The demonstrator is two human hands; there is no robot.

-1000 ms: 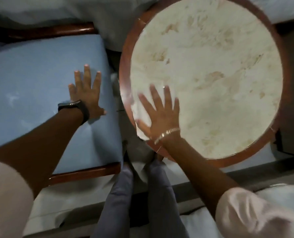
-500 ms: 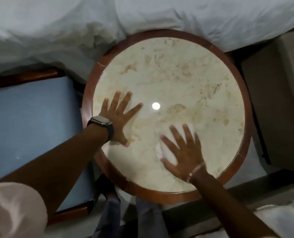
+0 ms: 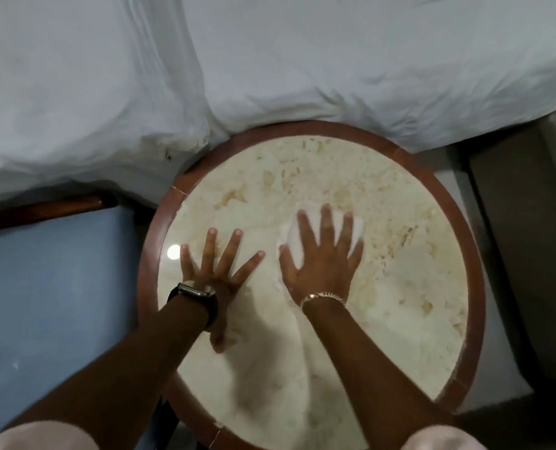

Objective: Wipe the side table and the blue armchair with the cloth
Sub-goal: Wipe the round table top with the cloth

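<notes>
The round side table (image 3: 400,287) has a cream marble top and a reddish wooden rim. My right hand (image 3: 322,258) lies flat on its middle, fingers spread, pressing a white cloth (image 3: 291,238) that shows between and beyond the fingers. My left hand (image 3: 218,264), with a dark watch on the wrist, rests flat and spread on the left part of the top, holding nothing. The blue armchair (image 3: 59,303) seat is to the left of the table, with its wooden frame along the top edge.
A bed with white rumpled bedding (image 3: 270,60) runs along the far side and touches the table's rim. A brown upholstered block (image 3: 536,254) stands at the right. A bright light reflection sits on the marble by my left hand.
My left hand left the armchair seat and came to rest on the table top. My right hand slid the cloth from the table's near left edge towards the middle.
</notes>
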